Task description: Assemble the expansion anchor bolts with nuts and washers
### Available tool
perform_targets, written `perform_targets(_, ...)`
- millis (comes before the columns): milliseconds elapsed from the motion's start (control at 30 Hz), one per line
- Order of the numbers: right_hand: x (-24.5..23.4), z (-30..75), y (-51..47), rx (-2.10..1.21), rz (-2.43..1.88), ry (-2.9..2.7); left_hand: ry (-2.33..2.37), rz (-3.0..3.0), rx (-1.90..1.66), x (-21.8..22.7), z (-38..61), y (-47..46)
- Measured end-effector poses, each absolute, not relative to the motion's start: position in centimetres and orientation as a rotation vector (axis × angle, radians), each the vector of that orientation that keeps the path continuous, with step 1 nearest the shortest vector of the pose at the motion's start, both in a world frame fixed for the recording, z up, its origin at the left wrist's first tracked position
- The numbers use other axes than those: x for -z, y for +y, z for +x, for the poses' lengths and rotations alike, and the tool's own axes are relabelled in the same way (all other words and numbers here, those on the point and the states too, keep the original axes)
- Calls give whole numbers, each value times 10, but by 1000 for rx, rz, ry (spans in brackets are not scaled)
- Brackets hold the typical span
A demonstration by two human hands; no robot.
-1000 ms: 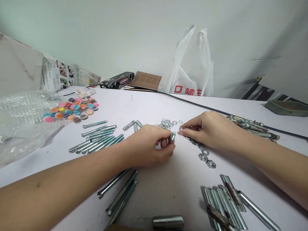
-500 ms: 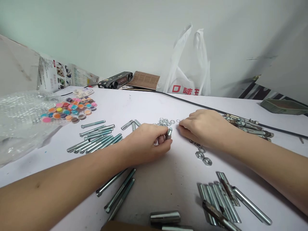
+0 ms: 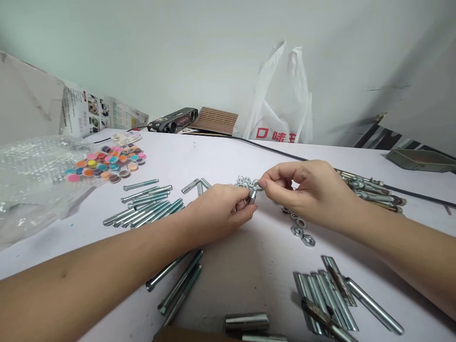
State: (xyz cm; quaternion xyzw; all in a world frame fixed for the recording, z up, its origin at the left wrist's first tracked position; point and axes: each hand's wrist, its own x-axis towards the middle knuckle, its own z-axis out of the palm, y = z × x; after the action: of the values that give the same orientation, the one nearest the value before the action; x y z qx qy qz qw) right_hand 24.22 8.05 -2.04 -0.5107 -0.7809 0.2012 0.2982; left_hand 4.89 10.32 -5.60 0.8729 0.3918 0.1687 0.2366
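My left hand (image 3: 219, 206) grips an expansion bolt (image 3: 252, 196) with a metal sleeve around it, its threaded end pointing up. Between the thumb and finger of my right hand (image 3: 311, 187) is a flat washer (image 3: 258, 187), held right at the bolt's tip. Whether the washer is around the tip or just beside it, I cannot tell. Behind my left fingers lies a small cluster of nuts and washers (image 3: 244, 180), partly hidden. Below my right hand, a row of washers (image 3: 301, 223) and hex nuts (image 3: 308, 240) runs toward me.
Long bolts (image 3: 151, 209) lie at left, metal sleeves (image 3: 329, 299) at front right. Other bolts with fittings (image 3: 374, 192) are piled beyond my right wrist. Bubble wrap (image 3: 32, 175) and coloured discs (image 3: 107, 164) sit far left; a white plastic bag (image 3: 278, 114) stands at the back.
My right hand has lifted from the table and moved left to the bolt's tip, now with a washer in its pinch. My left hand still holds the bolt in nearly the same place.
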Motion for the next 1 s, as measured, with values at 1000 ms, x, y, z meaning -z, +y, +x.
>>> perform_targets(1000,37,253,89,-64,-595,-2303,1018,2440,-493,57,48,103)
